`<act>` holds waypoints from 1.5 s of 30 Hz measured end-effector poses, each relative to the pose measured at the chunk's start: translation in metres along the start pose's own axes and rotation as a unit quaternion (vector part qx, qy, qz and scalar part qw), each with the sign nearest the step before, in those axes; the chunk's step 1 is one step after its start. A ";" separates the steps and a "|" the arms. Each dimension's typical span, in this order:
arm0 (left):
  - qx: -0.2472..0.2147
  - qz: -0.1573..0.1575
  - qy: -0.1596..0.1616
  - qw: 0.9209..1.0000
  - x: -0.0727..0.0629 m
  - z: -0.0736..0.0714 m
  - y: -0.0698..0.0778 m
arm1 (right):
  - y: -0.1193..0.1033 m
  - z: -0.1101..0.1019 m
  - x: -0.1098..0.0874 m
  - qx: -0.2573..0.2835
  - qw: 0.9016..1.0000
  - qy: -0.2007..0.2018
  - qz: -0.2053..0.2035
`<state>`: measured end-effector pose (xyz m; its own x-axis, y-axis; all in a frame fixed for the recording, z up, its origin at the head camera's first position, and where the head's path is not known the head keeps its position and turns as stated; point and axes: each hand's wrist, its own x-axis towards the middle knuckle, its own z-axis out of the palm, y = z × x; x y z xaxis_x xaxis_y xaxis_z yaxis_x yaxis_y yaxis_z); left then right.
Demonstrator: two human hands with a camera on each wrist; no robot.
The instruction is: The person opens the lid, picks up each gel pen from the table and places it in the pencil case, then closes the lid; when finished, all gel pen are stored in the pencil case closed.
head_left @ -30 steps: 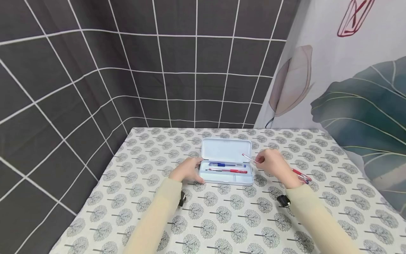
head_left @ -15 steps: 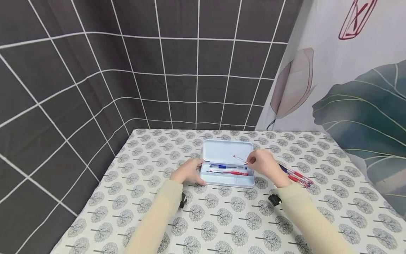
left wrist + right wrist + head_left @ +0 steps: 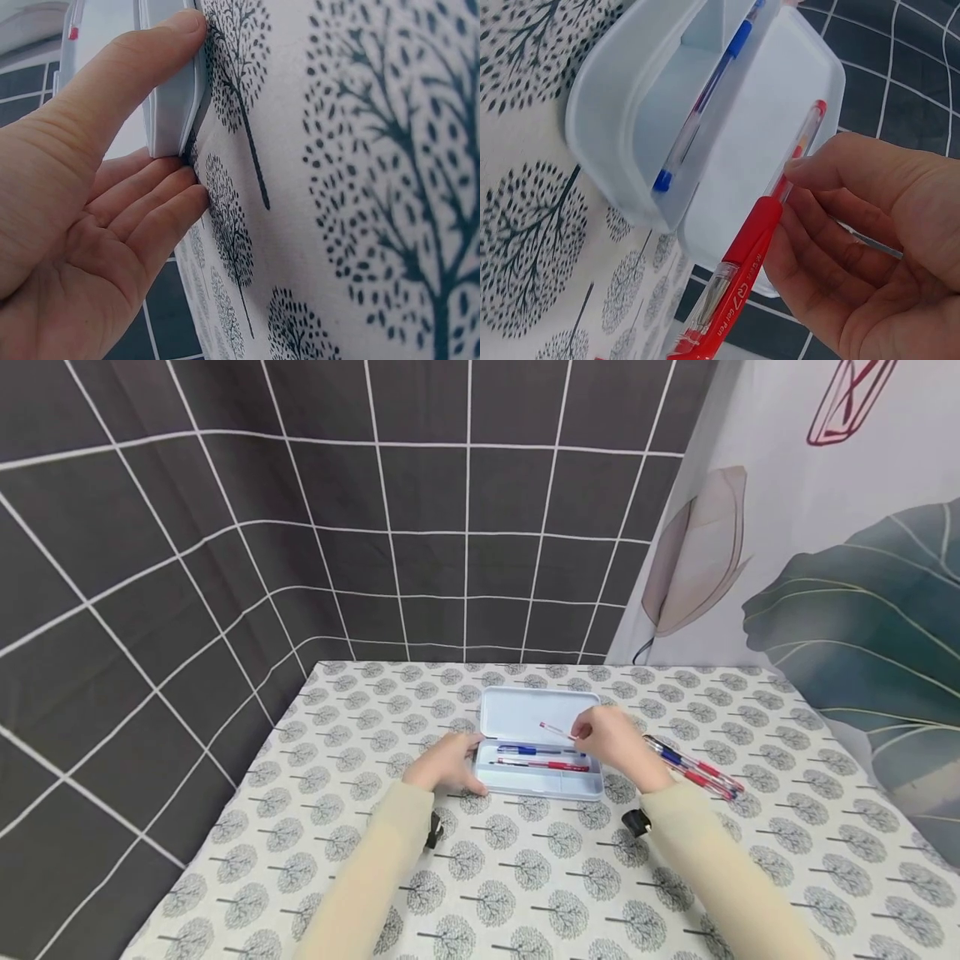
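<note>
A pale blue pencil case (image 3: pixel 540 714) lies with its lid raised, a blue pen (image 3: pixel 525 750) in the back compartment and a red pen (image 3: pixel 558 766) in front of it. My left hand (image 3: pixel 447 762) holds the case's left end, thumb along the front wall and fingers at the end, as the left wrist view shows. Above the case's right side, my right hand (image 3: pixel 611 742) pinches a red gel pen (image 3: pixel 754 232) between thumb and fingers. The pen's clear, red-tipped end points left, in front of the lid. Part of the case's right end is hidden behind this hand.
Several red and blue pens (image 3: pixel 693 768) lie in a loose bundle on the table, right of the case. The tree-patterned cloth (image 3: pixel 495 893) covers the table. A dark gridded curtain (image 3: pixel 420 568) hangs behind, and a leaf-print curtain (image 3: pixel 825 635) at the right.
My right hand has moved left with the red gel pen, from beside the case to over its right part. The bundle of pens is now more exposed. My left hand stays put.
</note>
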<state>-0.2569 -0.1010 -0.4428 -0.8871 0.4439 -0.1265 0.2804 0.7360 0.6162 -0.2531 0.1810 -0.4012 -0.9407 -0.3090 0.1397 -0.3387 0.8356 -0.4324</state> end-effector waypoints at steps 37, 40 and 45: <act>-0.007 -0.008 -0.003 1.000 0.001 -0.003 -0.001 | -0.030 0.036 0.024 -0.009 0.998 -0.052 -0.017; -0.011 -0.005 -0.005 1.000 0.002 -0.003 -0.001 | -0.029 0.038 0.024 -0.010 0.998 -0.058 -0.008; -0.007 -0.008 -0.005 1.000 0.002 -0.002 -0.002 | -0.029 0.043 0.025 -0.028 0.997 -0.075 -0.003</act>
<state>-0.2596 -0.1019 -0.4429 -0.8879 0.4370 -0.1436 0.2613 0.7360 0.6246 -0.2659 0.1301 -0.4234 -0.9270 -0.3750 0.0046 -0.3483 0.8565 -0.3809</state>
